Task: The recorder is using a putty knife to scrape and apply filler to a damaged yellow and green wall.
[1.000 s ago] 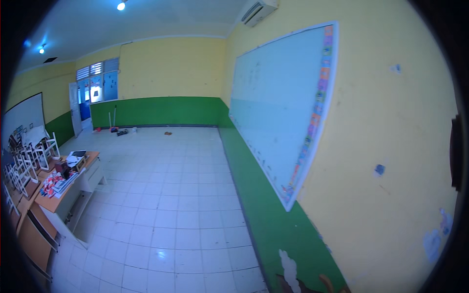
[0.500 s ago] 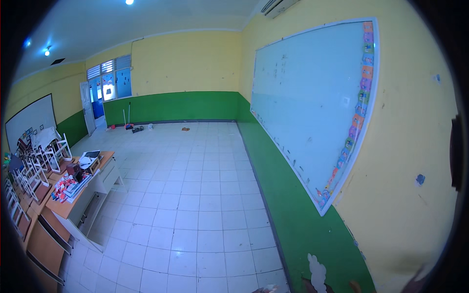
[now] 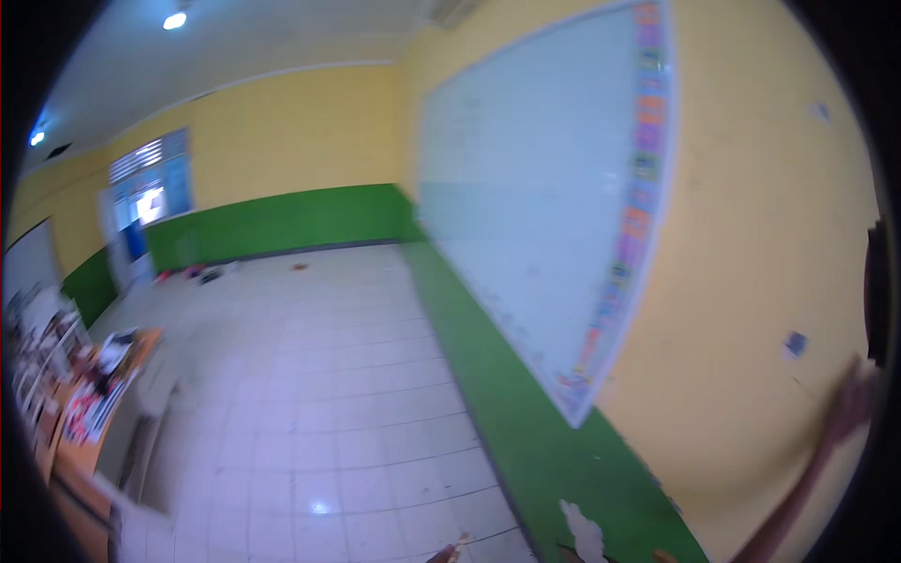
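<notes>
My right hand (image 3: 849, 403) is raised at the far right edge, and its forearm comes up from the lower right corner. It is blurred, close to or touching the yellow wall (image 3: 751, 235), just below a small dark square mark (image 3: 795, 343). I cannot make out its fingers or anything held in it. My left hand is out of view. A large whiteboard (image 3: 544, 206) with a coloured border strip hangs on that wall, to the left of the hand.
A green band (image 3: 526, 422) runs along the wall's base, with a patch of peeled paint (image 3: 582, 530). White tiled floor (image 3: 319, 375) stretches to the far wall, which has a door and window (image 3: 145, 202). A cluttered wooden desk (image 3: 94, 403) stands at the left.
The view has swung toward the right wall, so the whiteboard looks larger and blurred. My right hand and forearm have come into view at the right edge.
</notes>
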The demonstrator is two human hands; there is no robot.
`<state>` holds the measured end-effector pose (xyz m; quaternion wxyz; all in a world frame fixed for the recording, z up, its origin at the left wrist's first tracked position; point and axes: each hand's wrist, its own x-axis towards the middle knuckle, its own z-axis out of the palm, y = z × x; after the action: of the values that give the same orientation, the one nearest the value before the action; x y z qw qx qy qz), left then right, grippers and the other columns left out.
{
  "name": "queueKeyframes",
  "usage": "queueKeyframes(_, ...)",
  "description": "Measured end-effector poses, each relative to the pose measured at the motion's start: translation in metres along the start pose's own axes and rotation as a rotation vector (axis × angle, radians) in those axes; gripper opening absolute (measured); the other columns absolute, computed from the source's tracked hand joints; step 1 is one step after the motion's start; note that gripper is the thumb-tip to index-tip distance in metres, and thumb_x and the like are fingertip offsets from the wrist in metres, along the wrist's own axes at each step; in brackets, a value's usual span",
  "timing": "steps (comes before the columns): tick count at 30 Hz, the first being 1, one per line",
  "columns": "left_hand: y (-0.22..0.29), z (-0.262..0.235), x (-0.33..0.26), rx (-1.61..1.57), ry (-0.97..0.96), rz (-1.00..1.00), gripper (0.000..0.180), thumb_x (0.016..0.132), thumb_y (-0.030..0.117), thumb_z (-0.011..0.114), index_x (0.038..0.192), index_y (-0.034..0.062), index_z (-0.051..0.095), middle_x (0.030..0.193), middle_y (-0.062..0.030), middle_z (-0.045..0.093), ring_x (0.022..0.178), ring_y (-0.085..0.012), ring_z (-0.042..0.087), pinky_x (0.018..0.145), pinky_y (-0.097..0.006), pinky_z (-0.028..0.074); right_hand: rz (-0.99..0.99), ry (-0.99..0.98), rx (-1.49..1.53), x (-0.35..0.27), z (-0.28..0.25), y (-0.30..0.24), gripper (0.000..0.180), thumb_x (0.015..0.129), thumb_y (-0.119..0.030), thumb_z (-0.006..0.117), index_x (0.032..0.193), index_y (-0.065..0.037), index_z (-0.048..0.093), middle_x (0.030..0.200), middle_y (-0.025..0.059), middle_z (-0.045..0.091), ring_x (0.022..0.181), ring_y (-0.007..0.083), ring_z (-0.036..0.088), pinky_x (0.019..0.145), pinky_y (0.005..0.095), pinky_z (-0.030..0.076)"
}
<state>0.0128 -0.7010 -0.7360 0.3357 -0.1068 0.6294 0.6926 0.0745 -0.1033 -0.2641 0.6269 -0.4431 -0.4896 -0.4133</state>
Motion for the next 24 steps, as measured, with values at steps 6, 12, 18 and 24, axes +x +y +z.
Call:
queueKeyframes(6, 0.048, 0.043, 0.087, 0.167, -0.072, -0.062, 0.107, 0.086, 0.089, 0.042, 0.157, 0.0087, 0.038, 0.138, -0.0158, 0.051, 0.112, -0.0303, 0.050, 0.100, -0.049, 0.043, -0.200, 0.031, 0.354, 0.017, -0.005, -0.066, 0.077, 0.103, -0.042, 0.052, 0.163, -0.006, 0.019, 0.171, 0.0111, 0.018, 0.158, 0.0243, 0.013, 0.128, 0.0494, 0.006)
queueKeyframes(12, 0.076, 0.079, 0.157, 0.100, -0.111, 0.003, 0.072, 0.098, 0.076, 0.038, 0.100, 0.0087, 0.062, 0.079, -0.0016, 0.052, 0.067, -0.0141, 0.045, 0.062, -0.031, 0.043, -0.699, -0.525, 0.455, -0.038, -0.034, -0.175, 0.084, 0.097, -0.048, 0.057, 0.160, -0.003, 0.027, 0.169, 0.0107, 0.021, 0.158, 0.0241, 0.014, 0.129, 0.0514, 0.005)
queueKeyframes(18, 0.087, 0.067, 0.173, -0.079, -0.116, -0.068, 0.069, 0.097, 0.075, 0.043, 0.097, 0.0089, 0.061, 0.070, -0.0001, 0.049, 0.062, -0.0105, 0.045, 0.054, -0.026, 0.039, -1.004, -0.651, 0.630, -0.200, -0.047, -0.230, 0.067, 0.098, -0.029, 0.050, 0.156, 0.001, 0.035, 0.167, 0.0151, 0.028, 0.156, 0.0287, 0.020, 0.127, 0.0531, 0.011)
queueKeyframes(24, 0.000, -0.082, 0.243, 0.019, 0.151, 0.142, 0.087, 0.092, 0.078, 0.049, 0.146, 0.0099, 0.049, 0.112, -0.0094, 0.061, 0.080, -0.0176, 0.057, 0.065, -0.039, 0.051, -1.326, -2.092, 0.773, -0.504, -0.144, -0.234, 0.050, 0.082, -0.012, 0.057, 0.129, 0.002, 0.065, 0.117, 0.0281, 0.070, 0.112, 0.0395, 0.067, 0.105, 0.0520, 0.049)
